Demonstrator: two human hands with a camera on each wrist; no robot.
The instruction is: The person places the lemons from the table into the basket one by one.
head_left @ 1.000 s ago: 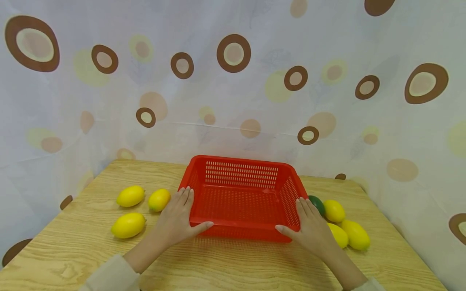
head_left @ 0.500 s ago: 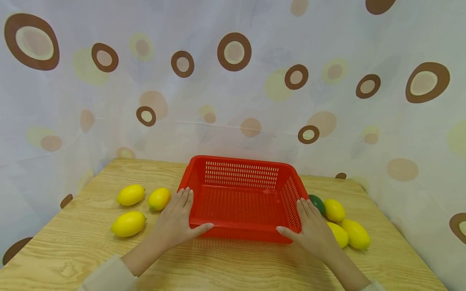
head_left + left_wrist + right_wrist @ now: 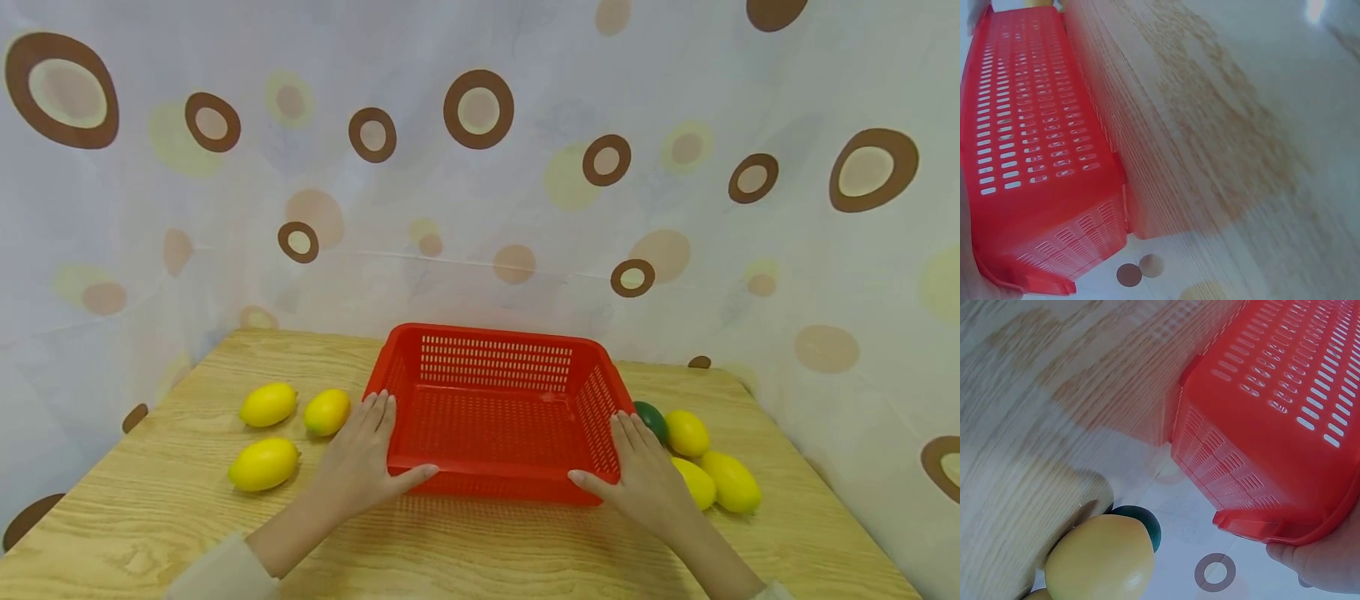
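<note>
Nothing has moved much: both hands stay flat on the red basket, left hand and right hand pressing its sides, fingers straight.

I see bright, even, diffuse light; shadows under the basket on the bench are soft and faint. Head view sharp, slightly bowed at edges. Both wrist views blurred, washed-out, close-range.
</note>
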